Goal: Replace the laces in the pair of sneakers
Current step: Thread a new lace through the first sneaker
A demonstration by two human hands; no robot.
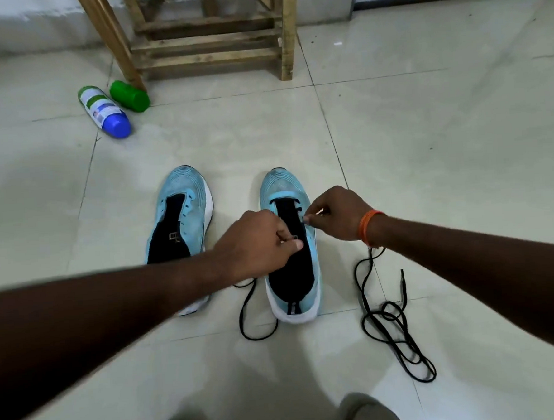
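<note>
- Two grey rounded shapes point(372, 411) at the bottom edge; too blurred to identify.
- Tangled black lace point(396, 332) on the tile floor point(442, 128), right of the nearer sneaker; one strand rises toward the right wrist.
- Black lace loop point(247, 315) beside that sneaker's heel, running up under the left hand.
- Left hand point(258, 243): fingers curled, thumb and forefinger pinching lace over the tongue.
- Right hand point(337, 212): fingertips pinching a lace tip at the right-side eyelets; orange wrist band point(369, 227).
- Right light-blue sneaker point(285, 185), white sole, toe pointing away.
- Left light-blue sneaker point(187, 189), unlaced, standing beside its pair without touching it.
- White bottle with blue cap point(104, 111), lying down.
- Green container point(129, 96), lying by the stool leg.
- Wooden stool point(213, 41) against the wall.
</note>
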